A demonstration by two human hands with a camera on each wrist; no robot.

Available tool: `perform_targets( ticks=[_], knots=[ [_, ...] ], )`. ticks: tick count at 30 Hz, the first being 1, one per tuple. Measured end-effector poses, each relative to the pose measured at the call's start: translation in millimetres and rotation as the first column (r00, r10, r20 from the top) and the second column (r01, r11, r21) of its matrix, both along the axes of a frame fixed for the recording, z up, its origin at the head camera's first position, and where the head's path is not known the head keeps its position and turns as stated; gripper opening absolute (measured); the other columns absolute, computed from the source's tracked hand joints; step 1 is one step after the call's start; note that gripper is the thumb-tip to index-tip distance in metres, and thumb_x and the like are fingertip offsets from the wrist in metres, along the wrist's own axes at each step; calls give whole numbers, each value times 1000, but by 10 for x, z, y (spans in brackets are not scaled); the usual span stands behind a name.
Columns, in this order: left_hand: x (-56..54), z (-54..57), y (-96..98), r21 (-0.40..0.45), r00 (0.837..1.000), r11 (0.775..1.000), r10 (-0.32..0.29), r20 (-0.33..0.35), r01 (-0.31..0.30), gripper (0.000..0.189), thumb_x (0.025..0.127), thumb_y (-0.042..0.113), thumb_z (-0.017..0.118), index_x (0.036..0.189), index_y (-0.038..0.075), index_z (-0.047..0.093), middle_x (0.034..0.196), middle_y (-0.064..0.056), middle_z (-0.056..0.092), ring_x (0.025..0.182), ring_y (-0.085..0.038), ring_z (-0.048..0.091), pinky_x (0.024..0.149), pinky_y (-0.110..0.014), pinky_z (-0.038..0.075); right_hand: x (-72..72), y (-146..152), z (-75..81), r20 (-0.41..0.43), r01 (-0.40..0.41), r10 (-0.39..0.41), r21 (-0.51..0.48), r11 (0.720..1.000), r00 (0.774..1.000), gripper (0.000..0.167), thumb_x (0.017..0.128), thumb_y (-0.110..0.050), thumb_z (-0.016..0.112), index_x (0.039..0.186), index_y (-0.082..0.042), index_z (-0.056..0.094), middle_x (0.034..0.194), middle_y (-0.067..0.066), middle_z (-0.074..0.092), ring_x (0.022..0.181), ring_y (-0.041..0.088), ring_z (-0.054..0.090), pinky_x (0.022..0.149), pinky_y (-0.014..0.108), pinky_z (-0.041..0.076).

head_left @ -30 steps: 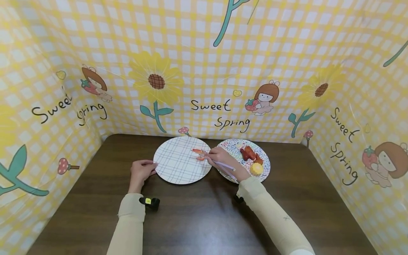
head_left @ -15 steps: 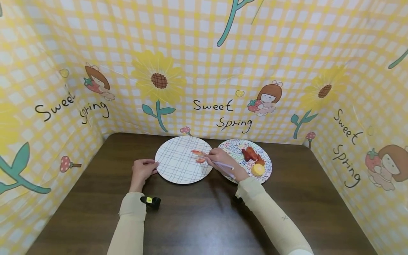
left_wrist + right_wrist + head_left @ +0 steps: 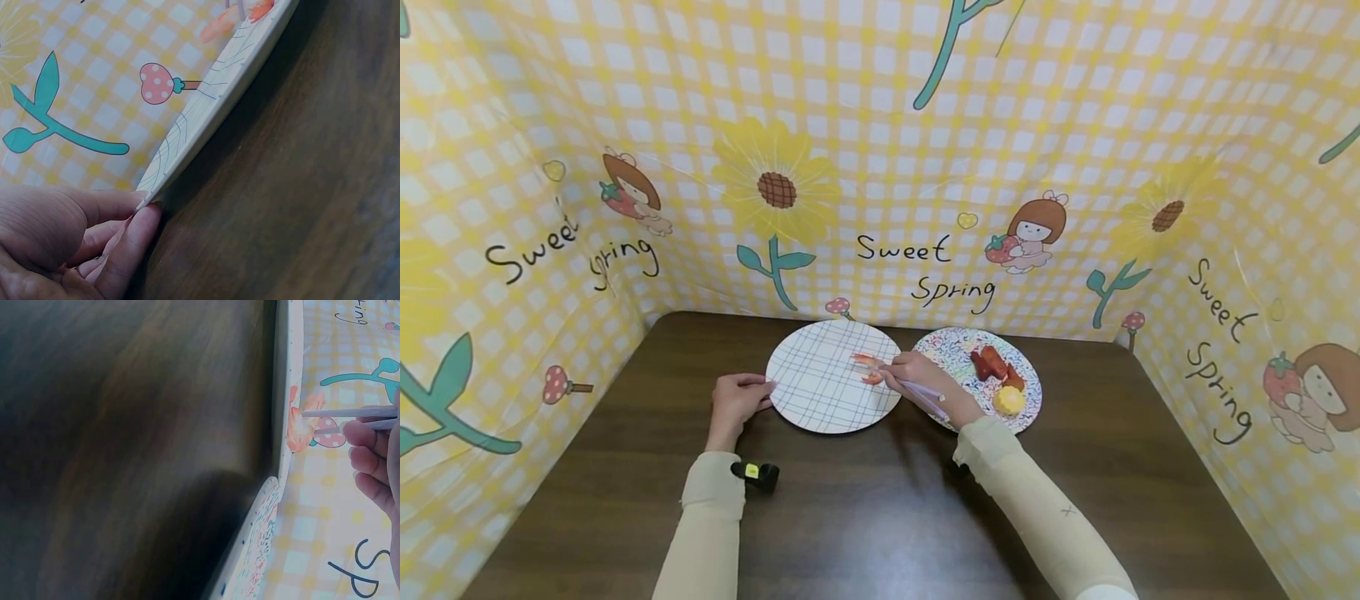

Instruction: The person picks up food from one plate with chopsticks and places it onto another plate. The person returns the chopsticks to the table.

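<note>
My left hand [image 3: 737, 406] pinches the left rim of a white plate [image 3: 820, 392] with blue grid lines. In the left wrist view, the thumb lies over the rim and a finger [image 3: 134, 240] is beneath it. My right hand [image 3: 921, 377] holds a pair of pale lilac chopsticks [image 3: 350, 413]. Their tips are at an orange-and-white shrimp [image 3: 302, 428] at the right side of the grid plate. From the head, the right hand partly covers the chopsticks and overlaps the edge of a speckled plate [image 3: 951, 340].
The speckled plate stands close to the right of the grid plate. It carries reddish-brown pieces like chicken wings [image 3: 992, 362] and a round yellow corn piece [image 3: 1008, 401]. Both plates sit on a dark wooden table [image 3: 857, 517], before a yellow checked cloth wall [image 3: 820, 275].
The head view has shifted slightly. Both hands, the plates and the shrimp keep nearly the same places, and the chopsticks' rear ends have moved only a little.
</note>
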State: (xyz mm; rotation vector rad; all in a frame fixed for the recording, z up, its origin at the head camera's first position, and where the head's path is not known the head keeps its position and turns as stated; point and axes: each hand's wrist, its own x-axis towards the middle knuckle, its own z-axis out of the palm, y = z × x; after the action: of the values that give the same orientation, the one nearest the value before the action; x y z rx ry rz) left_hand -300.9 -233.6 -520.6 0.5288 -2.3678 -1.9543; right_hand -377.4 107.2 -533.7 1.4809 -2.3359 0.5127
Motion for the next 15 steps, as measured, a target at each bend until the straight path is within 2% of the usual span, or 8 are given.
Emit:
perform_targets(
  ticks=[1, 2, 3, 5, 9, 15],
  knots=[
    [-2, -1, 0, 0, 1000, 1000, -1, 1, 1, 36, 94, 8, 72, 123, -12, 64, 109, -21, 69, 74, -5, 68, 68, -20, 62, 46, -28, 112, -19, -24, 23, -70, 997, 1000, 24, 104, -11, 56, 98, 2, 76, 74, 2, 63, 65, 7, 57, 70, 19, 54],
    [-1, -1, 0, 2, 1000, 1000, -3, -1, 3, 37, 94, 8, 72, 124, -12, 64, 111, -22, 69, 75, -5, 68, 68, -20, 62, 124, -53, 252, -73, -5, -1, -84, 996, 997, 22, 101, -12, 62, 87, -3, 76, 66, 1, 59, 58, 7, 53, 63, 21, 52],
    [-1, -1, 1, 2, 1000, 1000, -4, -1, 4, 37, 94, 8, 72, 124, -12, 63, 112, -23, 69, 75, -4, 68, 69, -20, 62, 160, -77, 317, -115, 2, -13, -89, 996, 993, 23, 98, -9, 65, 78, -4, 75, 63, 3, 59, 55, 12, 54, 57, 23, 50],
    [-1, 2, 5, -2, 1000, 1000, -2, 2, 2, 37, 94, 8, 72, 124, -12, 64, 114, -24, 69, 75, -4, 68, 69, -20, 62, 214, -94, 417, -119, 17, -23, -44, 999, 993, 18, 94, -6, 69, 77, -5, 75, 64, 3, 62, 55, 14, 57, 55, 26, 51],
    [1, 8, 11, -2, 1000, 1000, -2, 2, 2, 37, 94, 8, 72, 124, -12, 64, 115, -25, 68, 76, -4, 68, 69, -20, 62, 255, -110, 471, -95, 56, -54, 20, 998, 994, 16, 93, -5, 70, 78, -5, 76, 65, 4, 63, 56, 14, 57, 57, 25, 52],
    [6, 10, 12, 4, 1000, 1000, 2, 4, -2, 36, 94, 8, 72, 123, -12, 64, 113, -24, 69, 76, -5, 68, 69, -20, 62, 223, -98, 424, -95, 28, -27, 10, 1000, 995, 16, 92, -4, 70, 77, -4, 74, 64, 5, 60, 56, 15, 54, 58, 28, 53]
  ],
)
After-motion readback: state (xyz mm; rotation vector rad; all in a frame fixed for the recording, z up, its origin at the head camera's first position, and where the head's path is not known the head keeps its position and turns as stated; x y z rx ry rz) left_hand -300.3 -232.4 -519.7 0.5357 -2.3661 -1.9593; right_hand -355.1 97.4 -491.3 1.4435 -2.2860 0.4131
